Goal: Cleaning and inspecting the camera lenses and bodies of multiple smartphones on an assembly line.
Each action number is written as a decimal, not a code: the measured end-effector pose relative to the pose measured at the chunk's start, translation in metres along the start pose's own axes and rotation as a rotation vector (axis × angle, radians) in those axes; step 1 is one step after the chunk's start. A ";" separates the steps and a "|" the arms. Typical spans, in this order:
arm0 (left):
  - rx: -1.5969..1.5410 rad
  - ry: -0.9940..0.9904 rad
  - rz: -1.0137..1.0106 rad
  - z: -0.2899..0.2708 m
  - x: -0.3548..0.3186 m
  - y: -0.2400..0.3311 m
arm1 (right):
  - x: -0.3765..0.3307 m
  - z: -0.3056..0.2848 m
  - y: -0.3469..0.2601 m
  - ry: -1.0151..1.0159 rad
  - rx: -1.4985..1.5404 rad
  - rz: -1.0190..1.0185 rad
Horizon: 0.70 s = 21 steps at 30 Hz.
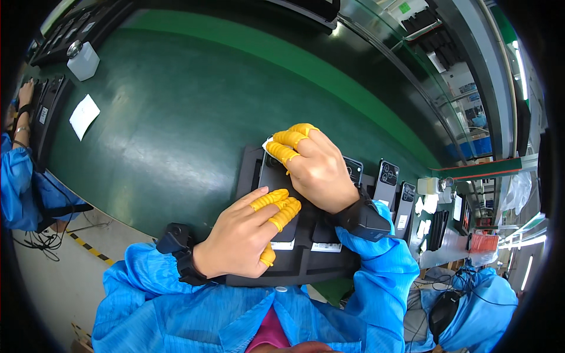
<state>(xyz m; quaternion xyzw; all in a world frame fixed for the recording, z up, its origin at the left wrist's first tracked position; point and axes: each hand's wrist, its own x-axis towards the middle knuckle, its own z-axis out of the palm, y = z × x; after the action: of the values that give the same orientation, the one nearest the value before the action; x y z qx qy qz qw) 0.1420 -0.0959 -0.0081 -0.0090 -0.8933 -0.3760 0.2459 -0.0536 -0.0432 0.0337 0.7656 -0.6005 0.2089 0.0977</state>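
Note:
A dark phone point(272, 176) lies back up in a black tray point(250, 167) right before me. My right hand point(319, 167), with yellow cots on several fingers, is bent over the phone's far end, its fingers closed on a small white wipe point(268, 143) at the camera corner. On the phone's near half rests my left hand point(244, 235), its fingers stretched out, also in yellow cots. A second phone point(354, 170) sits in the tray beside it, partly hidden under my right hand and wrist.
Two grey phones, one nearer the tray point(386, 179) and another point(405, 206), stand to the right. White wipes point(429, 203) lie beyond them. A white dispenser bottle point(83, 62) and a white sheet point(85, 116) are at the far left. Co-workers' blue sleeves point(17, 182) show at both sides.

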 end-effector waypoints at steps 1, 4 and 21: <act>0.003 0.001 0.001 0.000 0.000 -0.001 | -0.001 0.001 -0.001 -0.006 -0.007 -0.008; 0.005 0.018 0.003 -0.001 0.000 -0.001 | -0.011 -0.012 -0.004 -0.043 -0.036 -0.003; 0.003 0.103 -0.002 0.007 0.003 0.000 | -0.017 -0.025 -0.010 -0.082 -0.026 -0.027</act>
<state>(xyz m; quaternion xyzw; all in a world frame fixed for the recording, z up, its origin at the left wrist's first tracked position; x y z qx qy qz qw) 0.1362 -0.0922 -0.0106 0.0118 -0.8802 -0.3748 0.2911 -0.0523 -0.0160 0.0494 0.7802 -0.5964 0.1682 0.0854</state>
